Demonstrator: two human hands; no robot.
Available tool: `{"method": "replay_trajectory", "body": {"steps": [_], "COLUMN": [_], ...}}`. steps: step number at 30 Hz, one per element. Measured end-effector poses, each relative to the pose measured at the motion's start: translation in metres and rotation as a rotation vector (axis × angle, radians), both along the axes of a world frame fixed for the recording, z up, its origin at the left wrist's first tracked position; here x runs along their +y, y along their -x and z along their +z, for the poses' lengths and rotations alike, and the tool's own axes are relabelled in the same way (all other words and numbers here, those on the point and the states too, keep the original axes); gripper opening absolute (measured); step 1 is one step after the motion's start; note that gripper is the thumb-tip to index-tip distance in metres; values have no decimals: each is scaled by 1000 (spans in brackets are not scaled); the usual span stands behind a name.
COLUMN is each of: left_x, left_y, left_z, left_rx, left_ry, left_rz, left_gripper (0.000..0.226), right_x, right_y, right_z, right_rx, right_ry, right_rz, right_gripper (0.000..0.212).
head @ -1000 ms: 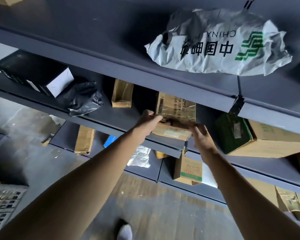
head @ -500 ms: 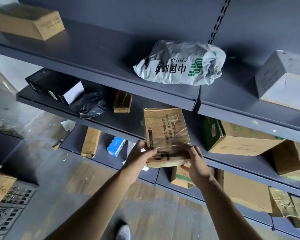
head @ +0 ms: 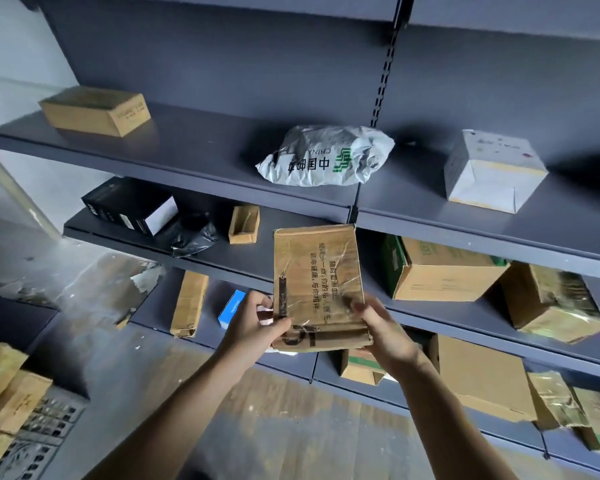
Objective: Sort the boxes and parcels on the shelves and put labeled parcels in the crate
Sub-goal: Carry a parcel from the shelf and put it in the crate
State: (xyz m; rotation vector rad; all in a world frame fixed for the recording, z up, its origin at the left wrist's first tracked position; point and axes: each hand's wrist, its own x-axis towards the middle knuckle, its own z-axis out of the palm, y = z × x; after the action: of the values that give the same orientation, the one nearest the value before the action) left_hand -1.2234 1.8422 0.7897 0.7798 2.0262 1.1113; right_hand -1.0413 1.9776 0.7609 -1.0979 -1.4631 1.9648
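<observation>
Cardboard parcel [head: 317, 282], flat and rectangular, creased and wrapped in glossy clear tape, with black Chinese print running along its length, is held in the air in front of dark grey metal shelves [head: 205, 143]. Its long axis stands nearly upright, top edge toward the upper shelves. Two hands grip its lower end: the left hand [head: 253, 327] curls round the left corner, the right hand [head: 385, 330] round the right. The top shelf carries three things: one brown carton [head: 94, 110], one crumpled white China Post mailer bag [head: 326, 157] and one white box [head: 489, 171]. On the shelf below, left of the parcel, sit one black box [head: 129, 206], one black plastic bag [head: 193, 233] and one small open carton [head: 244, 225].
</observation>
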Motion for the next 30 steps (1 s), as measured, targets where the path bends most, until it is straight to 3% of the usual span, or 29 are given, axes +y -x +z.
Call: {"method": "replay_trajectory", "body": {"steps": [2,5,9,12,14,17,22,25,28,30], "left_x": [2,7,7,6,4,1,5,10,12,12], "left_y": [2,9,21,36,42,43,48,53,52,52], "left_z": [1,11,29,24,20,16,16,11,10,5], "left_rx": [113,162,251,15,-106,-299,-512,-608,-697,-661], "left_ry": [23,-4,-8,28,58,91,-17,-75,-134,-154], "left_rz": [-27,-77,-48,-66,-73,-76,-5,63,153,199], "left_gripper": [41,53,95,113,107,122,118,76,41,46], "right_x": [-4,-12,-27,-40,-57,-79,-97,-95,-88,-89], "right_y": [4,19,45,54,59,73,94,101,102,100], "right_z": [5,24,34,22,25,36,52,61,69,70], "right_rx": [-42,-51,-146,-380,-475,-639,-824,-788,-694,-610], "right_ry": [-58,-120,-247,-496,-632,-776,-916,-930,-975,-992], "right_rz": [-50,-92,-170,-141,-92,-121,-115,-62,-61,-51], "right_gripper": [77,62,67,62,74,87,103,111,85,68]}}
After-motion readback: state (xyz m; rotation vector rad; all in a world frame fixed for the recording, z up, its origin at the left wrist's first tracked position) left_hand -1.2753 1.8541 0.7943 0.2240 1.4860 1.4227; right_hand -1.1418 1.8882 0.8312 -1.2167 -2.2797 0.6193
